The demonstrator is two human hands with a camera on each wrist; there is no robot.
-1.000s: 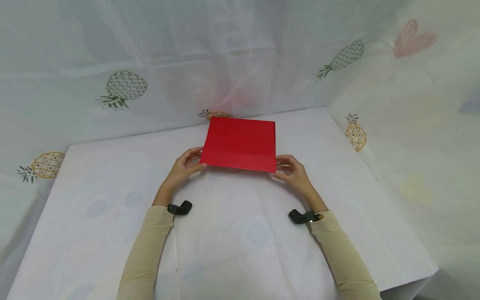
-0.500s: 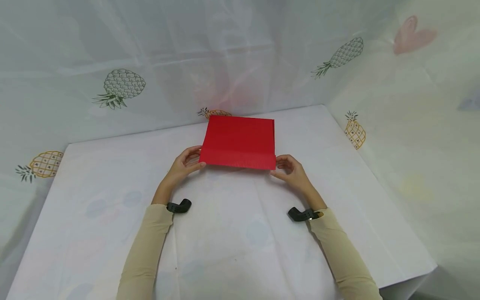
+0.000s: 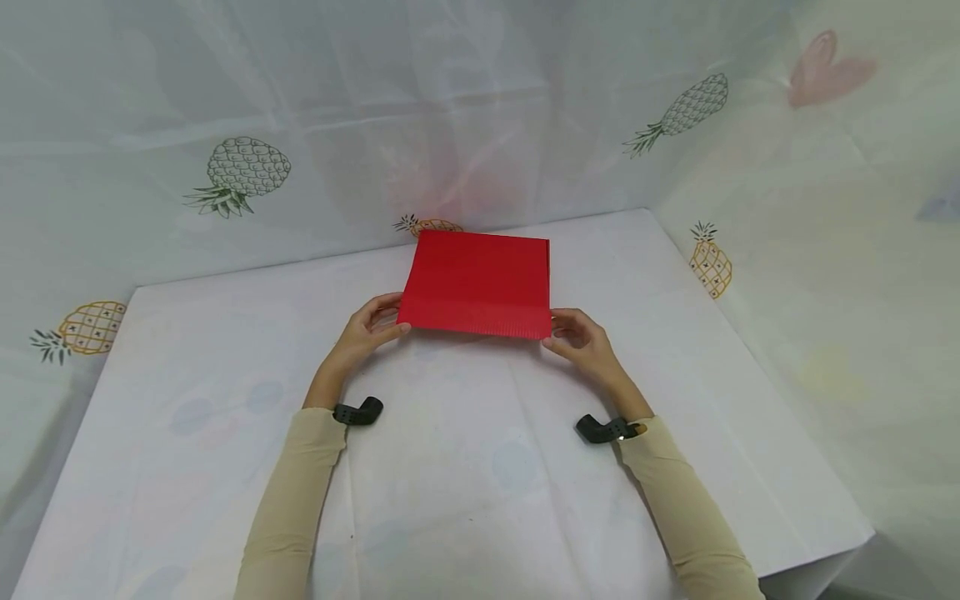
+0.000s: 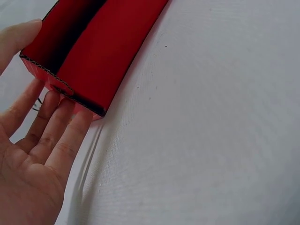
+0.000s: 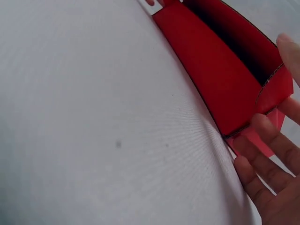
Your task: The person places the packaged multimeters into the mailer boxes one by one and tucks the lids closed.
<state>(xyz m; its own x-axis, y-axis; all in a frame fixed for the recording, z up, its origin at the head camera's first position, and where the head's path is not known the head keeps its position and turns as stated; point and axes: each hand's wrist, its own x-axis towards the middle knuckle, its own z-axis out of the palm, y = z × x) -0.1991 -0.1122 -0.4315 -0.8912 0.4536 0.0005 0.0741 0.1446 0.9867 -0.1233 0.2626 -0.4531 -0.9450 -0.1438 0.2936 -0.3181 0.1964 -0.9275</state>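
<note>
A flat red cardboard box [image 3: 480, 283] lies toward the back of the table, its broad top panel facing up. Both wrist views look into its near side, where a dark gap runs beneath the raised top panel [image 5: 248, 28]. My left hand [image 3: 363, 333] holds the box's left near corner, thumb at the panel's edge and fingers against the end wall [image 4: 47, 77]. At the opposite corner my right hand [image 3: 588, 342] holds it likewise, with its thumb on the panel edge and fingers along the right end. The inside of the box is mostly in shadow.
A white cloth covers the table [image 3: 450, 475], whose right front corner shows at lower right. Behind and at the sides hangs a pale curtain [image 3: 337, 125] printed with pineapples. Each wrist wears a black strapped camera [image 3: 360, 412].
The panel's near edge shifts very slightly, and my right thumb now meets its corner more closely. The head view has tilted a little; both hands stay at the box ends.
</note>
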